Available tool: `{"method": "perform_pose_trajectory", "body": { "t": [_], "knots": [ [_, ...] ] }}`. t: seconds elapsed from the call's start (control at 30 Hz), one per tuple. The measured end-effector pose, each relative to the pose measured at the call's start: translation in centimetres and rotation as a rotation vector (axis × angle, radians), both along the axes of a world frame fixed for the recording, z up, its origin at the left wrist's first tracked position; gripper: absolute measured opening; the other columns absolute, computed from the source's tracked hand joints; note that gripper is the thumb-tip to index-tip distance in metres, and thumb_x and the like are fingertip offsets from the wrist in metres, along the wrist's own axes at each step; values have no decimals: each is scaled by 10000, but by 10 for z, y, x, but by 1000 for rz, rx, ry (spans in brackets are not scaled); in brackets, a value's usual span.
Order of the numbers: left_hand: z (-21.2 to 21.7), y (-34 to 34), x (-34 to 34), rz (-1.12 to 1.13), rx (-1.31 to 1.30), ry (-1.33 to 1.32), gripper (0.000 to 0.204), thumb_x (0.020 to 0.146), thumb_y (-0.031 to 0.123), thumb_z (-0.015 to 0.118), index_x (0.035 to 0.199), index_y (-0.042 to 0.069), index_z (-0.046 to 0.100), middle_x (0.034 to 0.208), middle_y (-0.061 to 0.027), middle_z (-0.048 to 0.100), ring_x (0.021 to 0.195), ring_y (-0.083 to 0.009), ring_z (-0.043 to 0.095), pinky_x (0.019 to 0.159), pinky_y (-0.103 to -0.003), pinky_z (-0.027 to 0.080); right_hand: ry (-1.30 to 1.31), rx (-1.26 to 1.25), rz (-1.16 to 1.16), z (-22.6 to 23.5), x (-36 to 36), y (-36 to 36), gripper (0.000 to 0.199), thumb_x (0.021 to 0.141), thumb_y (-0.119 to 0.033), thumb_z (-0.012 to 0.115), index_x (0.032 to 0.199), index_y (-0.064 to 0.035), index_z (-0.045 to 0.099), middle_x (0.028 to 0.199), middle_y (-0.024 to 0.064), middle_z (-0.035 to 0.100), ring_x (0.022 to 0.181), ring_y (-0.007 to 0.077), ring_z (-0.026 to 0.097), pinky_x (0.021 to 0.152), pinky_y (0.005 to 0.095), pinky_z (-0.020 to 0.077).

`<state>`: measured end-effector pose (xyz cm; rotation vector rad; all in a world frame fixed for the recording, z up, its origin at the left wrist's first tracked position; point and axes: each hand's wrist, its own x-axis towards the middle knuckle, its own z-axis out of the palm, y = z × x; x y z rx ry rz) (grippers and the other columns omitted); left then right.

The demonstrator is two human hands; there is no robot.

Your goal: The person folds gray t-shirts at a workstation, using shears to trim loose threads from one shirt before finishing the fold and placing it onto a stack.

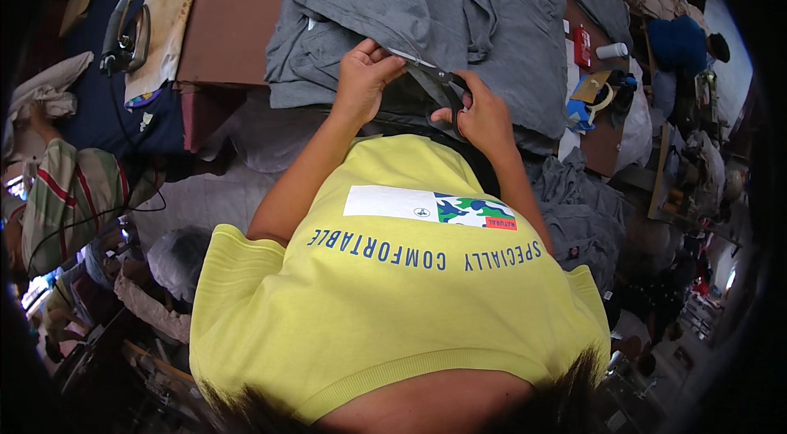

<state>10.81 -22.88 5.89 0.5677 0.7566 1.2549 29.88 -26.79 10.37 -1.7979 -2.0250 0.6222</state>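
A pile of grey garments (516, 32) lies on the brown table in front of me. My right hand (482, 116) grips black-handled scissors (443, 77), a finger and thumb in the loops. Their blades point up and left, toward my left hand (366, 77). The thumb and fingers of that hand are pinched together close to the blade tip, at the front edge of the grey cloth. What sits in the pinch is too small to make out.
An iron (131, 36) stands on a dark blue surface at the far left, beside a stained cloth (168, 32). On the right are a red box (581, 47), a tape roll (602, 98) and a white spool (611, 50). Other people are at both sides.
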Motion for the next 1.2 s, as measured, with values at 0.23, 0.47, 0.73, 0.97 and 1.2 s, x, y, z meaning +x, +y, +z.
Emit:
{"method": "perform_pose_trajectory", "body": {
  "t": [0.23,0.47,0.73,0.97,1.2],
  "knots": [
    [2,2,-2,-3,16,9,241,778,-28,597,1013,-9,543,960,-80,615,868,-142,602,764,-259,510,-20,-57,19,1,-6,12,676,531,-439,777,1054,-84,540,590,112,558,559,301,583,508,355,421],
    [6,11,-9,36,-25,-38,249,791,-39,587,1029,2,524,947,-59,616,866,-128,602,770,-262,507,65,27,7,-18,2,3,551,585,-388,760,985,-75,547,604,134,587,578,296,606,512,359,432],
    [4,11,-11,34,5,-16,257,781,-43,586,1028,0,531,956,-65,606,849,-130,598,743,-243,510,2,-32,30,9,-20,21,616,572,-388,768,1059,-96,529,601,113,549,550,281,567,500,373,409],
    [10,14,-13,32,-21,-46,248,789,-36,590,1026,5,529,947,-60,608,850,-124,598,743,-244,510,41,50,22,-12,-10,17,386,654,-244,750,947,-79,561,531,131,542,490,278,570,475,349,412],
    [6,21,-19,59,10,-43,231,794,-46,584,1009,16,530,916,-46,611,836,-119,601,734,-249,515,6,35,4,-2,-17,19,538,588,-360,765,989,-77,545,540,113,538,522,273,569,495,354,411]
  ]
}}
